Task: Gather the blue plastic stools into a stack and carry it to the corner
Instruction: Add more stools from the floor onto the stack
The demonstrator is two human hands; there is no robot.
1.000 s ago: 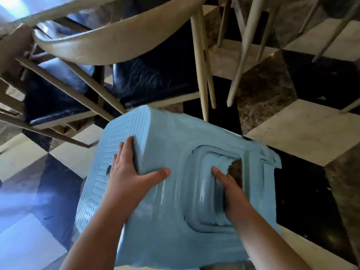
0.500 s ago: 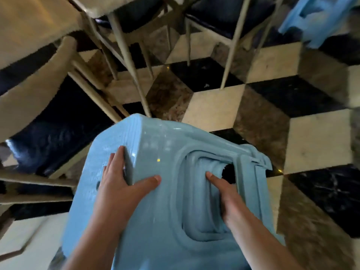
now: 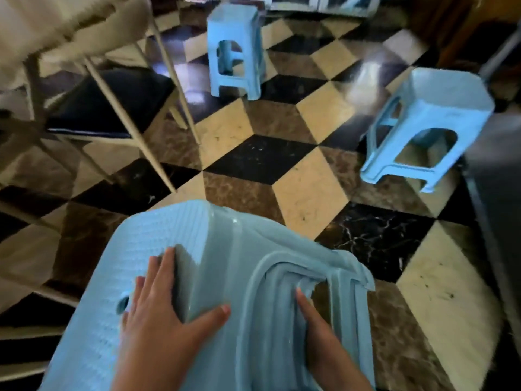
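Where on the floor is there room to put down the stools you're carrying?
The widest bare floor lies between the held stack, the chair legs on the left and the right stool. More bare tiles sit between that stool and the far stool. The left side is crowded with chair legs.

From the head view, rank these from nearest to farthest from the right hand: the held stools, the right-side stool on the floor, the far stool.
1. Held stools: right hand is on their side opening.
2. Right-side stool: on the floor, ahead and right.
3. Far stool: farther back, ahead and left.
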